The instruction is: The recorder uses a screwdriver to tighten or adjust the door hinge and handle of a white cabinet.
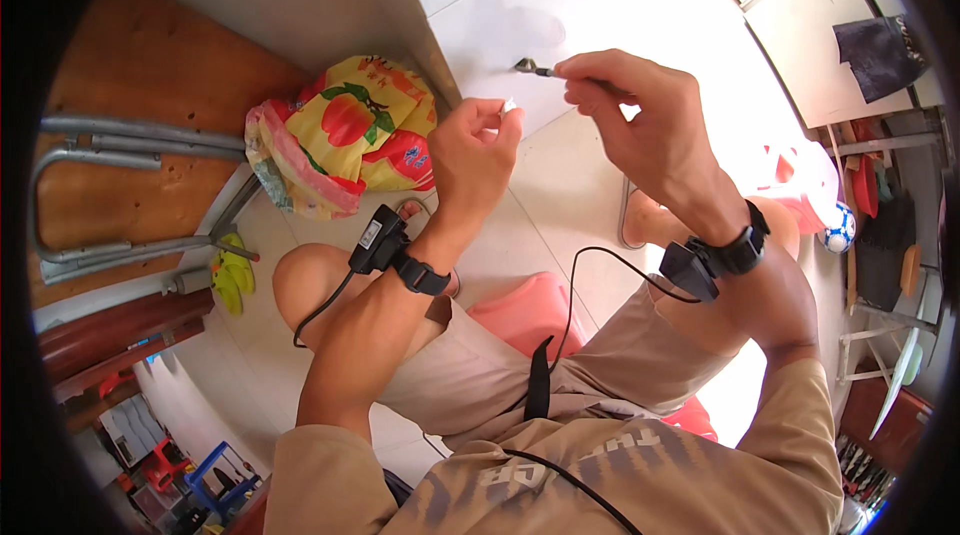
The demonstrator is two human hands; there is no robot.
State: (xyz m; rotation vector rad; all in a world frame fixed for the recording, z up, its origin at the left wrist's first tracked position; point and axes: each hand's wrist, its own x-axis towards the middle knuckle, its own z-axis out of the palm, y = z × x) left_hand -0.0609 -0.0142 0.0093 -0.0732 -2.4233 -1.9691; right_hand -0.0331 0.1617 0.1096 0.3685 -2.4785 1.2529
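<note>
My left hand (468, 157) is raised in front of me, its thumb and fingertips pinching a small white piece (509, 105) that is mostly hidden. Higher and to the right, my right hand (648, 120) is closed around a thin tool with a dark, brush-like tip (526, 65). That tip points left, above the white piece and apart from it. Most of the tool's handle is covered by my fingers. Each wrist wears a black strap; a boxy black device (378, 240) sits at the left one, another (690, 270) at the right.
A yellow and red printed bag (375, 130) stands on the floor at the left, beside a brown wooden panel (150, 65) with grey metal tubes. Pink plastic (525, 310) shows between my knees. Yellow-green slippers (232, 275) lie far left; a blue-white ball (840, 228) is at right.
</note>
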